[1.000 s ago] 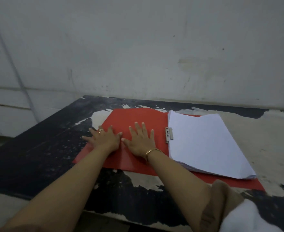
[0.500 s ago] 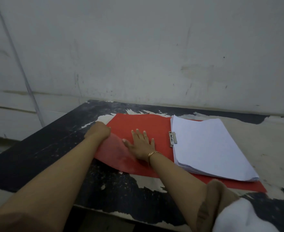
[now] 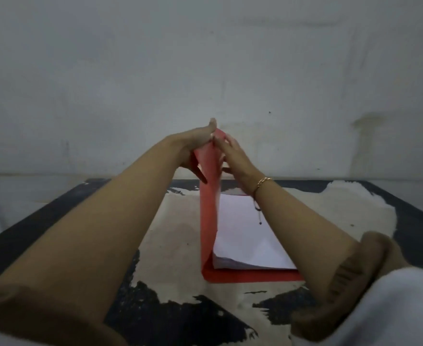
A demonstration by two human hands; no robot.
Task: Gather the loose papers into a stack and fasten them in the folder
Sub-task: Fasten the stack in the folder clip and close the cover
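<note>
One thin, bent red folder [image 3: 208, 221]

Both bare forearms reach forward and upward, converging. The left grip [image 3: 195, 148] stands on edge, thumb topmost, fingers straight against one face of the red cover [image 3: 208, 213]. Just beside it, the right grip [image 3: 234, 154] lays straight fingers on the opposite face.

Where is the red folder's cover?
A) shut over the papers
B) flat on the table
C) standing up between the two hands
C: the cover stands upright between the left hand and right hand, with the papers bare beside it.
</note>
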